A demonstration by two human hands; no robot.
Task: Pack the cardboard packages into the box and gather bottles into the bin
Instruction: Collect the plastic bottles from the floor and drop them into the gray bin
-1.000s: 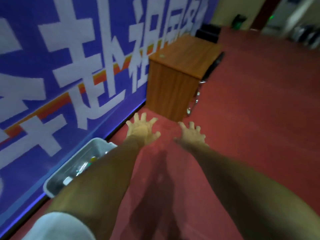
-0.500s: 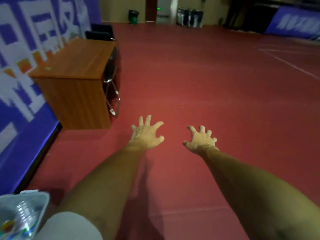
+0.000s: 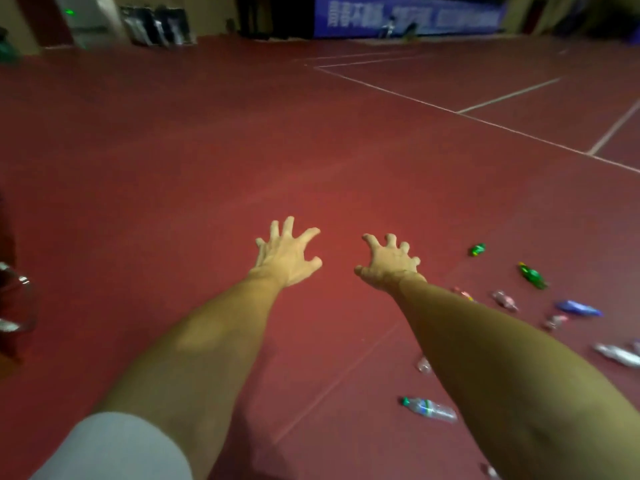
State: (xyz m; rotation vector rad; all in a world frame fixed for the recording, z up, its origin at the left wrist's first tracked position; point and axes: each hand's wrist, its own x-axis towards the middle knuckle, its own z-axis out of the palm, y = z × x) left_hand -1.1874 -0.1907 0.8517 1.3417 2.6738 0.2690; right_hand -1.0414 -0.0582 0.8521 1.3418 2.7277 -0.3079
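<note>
**Head view.**

1. Hands: my left hand (image 3: pixel 285 259) and right hand (image 3: pixel 388 266) are held out over the red floor (image 3: pixel 173 168), side by side and apart. The fingers (image 3: pixel 288 226) of both are spread and slightly hooked. Neither hand holds or touches anything.
2. Task items: the bottles lie scattered on the floor from 3 to 5 o'clock of the right hand.
   - 3 o'clock: a small green bottle (image 3: pixel 478 249) and a larger green bottle (image 3: pixel 532 276).
   - 4 o'clock: a blue-wrapped bottle (image 3: pixel 577 308).
   - 5 o'clock: a clear bottle with a green cap (image 3: pixel 429 409), nearest my forearm.
   - The bin, box and cardboard packages are not in view.
3. Step in hand, as I judge it: approach the bottles for pickup. I would turn toward 4 o'clock, take the clear bottle first, and wrap the fingers round mid-body, not the cap end.
4. Handling: the bottles are cylinders lying on their sides, and the plastic looks thin. Expect them to roll on the smooth, matt floor and to dent under a hard squeeze.
</note>
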